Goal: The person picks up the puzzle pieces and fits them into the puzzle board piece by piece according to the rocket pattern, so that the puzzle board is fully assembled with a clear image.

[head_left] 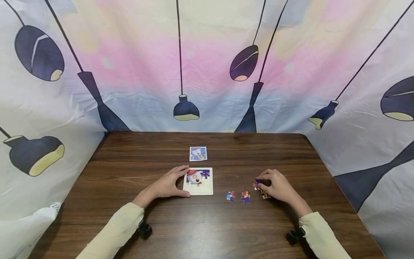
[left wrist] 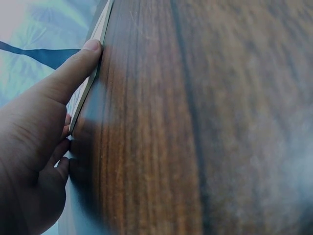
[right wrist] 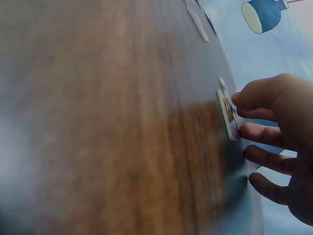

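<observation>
A square puzzle tray (head_left: pixel 207 190) with a pale frame lies near the table's middle, part of its picture filled in. My left hand (head_left: pixel 168 182) holds its left side, thumb at the near corner and fingers at the far one. In the left wrist view, the thumb (left wrist: pixel 80 66) lies along the tray's edge. To the right, my right hand (head_left: pixel 277 185) pinches a purple-and-red puzzle piece (head_left: pixel 256 185) low over the table. Under that hand lies an orange-and-dark piece (head_left: pixel 265 194), partly hidden. The right wrist view shows the fingertips beside a piece (right wrist: pixel 226 115).
Two loose puzzle pieces, one blue and red (head_left: pixel 230 196) and one orange and purple (head_left: pixel 245 197), lie between tray and right hand. Behind the tray is a small reference picture (head_left: pixel 198 153). A printed cloth (head_left: pixel 213 64) hangs around the wooden table (head_left: pixel 136 154).
</observation>
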The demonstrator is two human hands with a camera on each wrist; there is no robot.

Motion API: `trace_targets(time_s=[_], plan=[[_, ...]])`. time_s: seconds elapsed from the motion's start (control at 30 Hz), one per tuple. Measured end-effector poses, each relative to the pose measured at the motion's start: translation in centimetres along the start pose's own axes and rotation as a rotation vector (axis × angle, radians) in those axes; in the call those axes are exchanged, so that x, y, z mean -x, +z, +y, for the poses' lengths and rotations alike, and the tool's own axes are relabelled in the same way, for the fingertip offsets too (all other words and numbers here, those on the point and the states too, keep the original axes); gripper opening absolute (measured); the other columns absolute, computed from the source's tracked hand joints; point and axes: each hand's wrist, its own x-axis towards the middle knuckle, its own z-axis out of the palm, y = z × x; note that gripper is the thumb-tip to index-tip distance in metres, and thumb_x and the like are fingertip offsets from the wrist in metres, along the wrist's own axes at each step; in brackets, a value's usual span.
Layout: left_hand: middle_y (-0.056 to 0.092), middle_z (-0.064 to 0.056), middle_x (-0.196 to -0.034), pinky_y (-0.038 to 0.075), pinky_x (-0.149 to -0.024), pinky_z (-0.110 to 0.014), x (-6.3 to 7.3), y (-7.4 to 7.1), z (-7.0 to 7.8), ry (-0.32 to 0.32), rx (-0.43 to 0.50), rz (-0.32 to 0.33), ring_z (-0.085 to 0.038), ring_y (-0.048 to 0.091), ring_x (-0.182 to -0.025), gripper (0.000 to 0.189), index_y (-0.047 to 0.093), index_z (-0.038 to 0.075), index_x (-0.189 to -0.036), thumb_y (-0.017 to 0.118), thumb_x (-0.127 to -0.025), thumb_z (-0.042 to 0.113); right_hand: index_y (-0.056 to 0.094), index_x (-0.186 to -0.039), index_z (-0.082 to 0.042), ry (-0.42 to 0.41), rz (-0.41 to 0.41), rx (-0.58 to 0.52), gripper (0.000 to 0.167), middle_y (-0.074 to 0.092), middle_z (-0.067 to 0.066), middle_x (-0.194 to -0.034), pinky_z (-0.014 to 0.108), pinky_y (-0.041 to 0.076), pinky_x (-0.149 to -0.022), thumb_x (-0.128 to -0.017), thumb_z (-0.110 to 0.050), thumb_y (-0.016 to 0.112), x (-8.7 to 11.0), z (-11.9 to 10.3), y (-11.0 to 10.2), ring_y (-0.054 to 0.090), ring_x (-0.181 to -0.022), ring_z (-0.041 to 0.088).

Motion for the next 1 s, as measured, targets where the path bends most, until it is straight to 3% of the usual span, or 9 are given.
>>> trace_targets(time_s=[0.4,0.53,0.7,1.0], plan=[[0.032,-0.012,-0.165,0.034,-0.115,-0.058,0.0,0.1,0.0,-0.009,-0.008,0.004,-0.034,0.029,-0.151,0.108,0.04,0.005,-0.157,0.082,-0.076,0.064,0.076,-0.082,-0.018,0.085,0.076,0.063,0.019,0.069,0.002,-0.095,0.051,0.053,-0.083,-0.091,-0.034,0.079,-1.1,-0.5,0.3,0.064,-0.093,0.027],[0.031,-0.01,-0.165,0.033,-0.116,-0.057,-0.1,0.1,0.0,-0.004,-0.002,-0.001,-0.034,0.027,-0.152,0.109,0.039,0.006,-0.158,0.082,-0.076,0.064,0.08,-0.101,-0.014,0.05,0.063,0.043,0.017,0.072,0.005,-0.105,0.055,0.052,-0.089,-0.093,-0.029,0.077,-1.1,0.0,0.1,0.065,-0.102,0.031],[0.031,-0.01,-0.165,0.034,-0.116,-0.057,0.0,0.1,0.0,-0.002,-0.006,0.003,-0.033,0.028,-0.152,0.109,0.039,0.006,-0.158,0.082,-0.076,0.065,0.076,-0.123,-0.012,-0.021,-0.001,0.023,0.032,0.069,0.011,-0.121,0.06,0.048,-0.096,-0.092,-0.02,0.076,-1.1,0.6,-0.2,0.06,-0.115,0.036],[0.031,-0.011,-0.166,0.034,-0.115,-0.057,0.0,0.2,-0.2,0.0,0.003,0.002,-0.034,0.028,-0.152,0.108,0.038,0.007,-0.158,0.084,-0.076,0.061,0.077,-0.122,-0.015,-0.051,-0.132,0.024,0.03,0.064,0.014,-0.128,0.061,0.046,-0.097,-0.093,-0.021,0.076,-1.4,0.9,-1.0,0.056,-0.119,0.039]])
